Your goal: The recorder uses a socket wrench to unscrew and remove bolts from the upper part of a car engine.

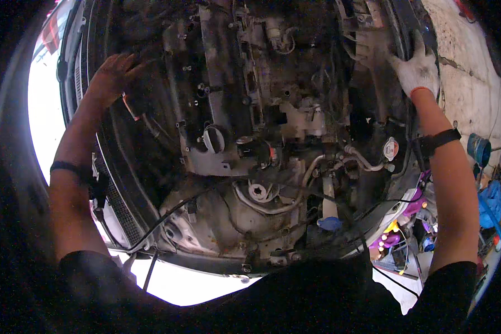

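I lean over the open engine bay of a car, my forearms on either side of a dirty engine (220, 83). My left hand (110, 78) is bare and reaches over the dark left part of the bay. Its fingers stretch to the right, their tips hard to make out in shadow. Just below it lies a thin orange-red piece (130, 107) whose kind I cannot tell. My right hand (420, 69), in a white work glove with an orange cuff, rests on the right rim of the bay (402, 33), fingers apart.
Nearer me are a round oil filler cap (213, 139), a strut mount (258, 191), a radiator cap (391, 149) and a blue reservoir cap (329, 224). A black cable (178, 209) crosses the near side. Colourful clutter (412, 239) and a blue bag (491, 203) lie at the right.
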Motion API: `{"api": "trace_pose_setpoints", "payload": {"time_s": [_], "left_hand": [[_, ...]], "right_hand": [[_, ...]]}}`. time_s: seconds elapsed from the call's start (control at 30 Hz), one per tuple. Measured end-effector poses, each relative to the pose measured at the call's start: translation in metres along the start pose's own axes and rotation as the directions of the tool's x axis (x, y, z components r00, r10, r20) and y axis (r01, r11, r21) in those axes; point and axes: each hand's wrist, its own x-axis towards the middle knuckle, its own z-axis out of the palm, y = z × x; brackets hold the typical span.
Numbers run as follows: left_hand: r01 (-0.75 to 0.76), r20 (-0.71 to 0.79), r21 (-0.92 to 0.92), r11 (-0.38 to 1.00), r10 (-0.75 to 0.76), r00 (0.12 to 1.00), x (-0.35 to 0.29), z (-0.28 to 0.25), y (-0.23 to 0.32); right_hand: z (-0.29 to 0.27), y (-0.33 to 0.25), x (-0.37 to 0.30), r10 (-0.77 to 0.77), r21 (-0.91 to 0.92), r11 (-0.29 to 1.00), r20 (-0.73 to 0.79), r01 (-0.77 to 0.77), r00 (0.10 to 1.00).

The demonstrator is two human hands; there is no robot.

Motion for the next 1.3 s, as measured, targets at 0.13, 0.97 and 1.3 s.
{"api": "trace_pose_setpoints", "payload": {"time_s": [0.13, 0.97, 1.3], "left_hand": [[0.482, 0.24, -0.6, 0.639, -0.432, 0.87, -0.003, 0.028, -0.03], [0.825, 0.636, -0.555, 0.11, -0.582, 0.506, 0.036, 0.015, -0.034], [0.555, 0.32, -0.462, 0.692, -0.453, 0.832, 0.027, 0.021, -0.051]], "right_hand": [[0.001, 0.001, 0.001, 0.066, 0.006, 0.998, 0.036, -0.066, 0.997], [-0.036, -0.031, -0.017, 0.14, 0.066, 0.986, 0.141, -0.15, 0.98], [-0.043, -0.031, -0.016, 0.105, 0.129, 0.984, 0.16, -0.127, 0.981]]}}
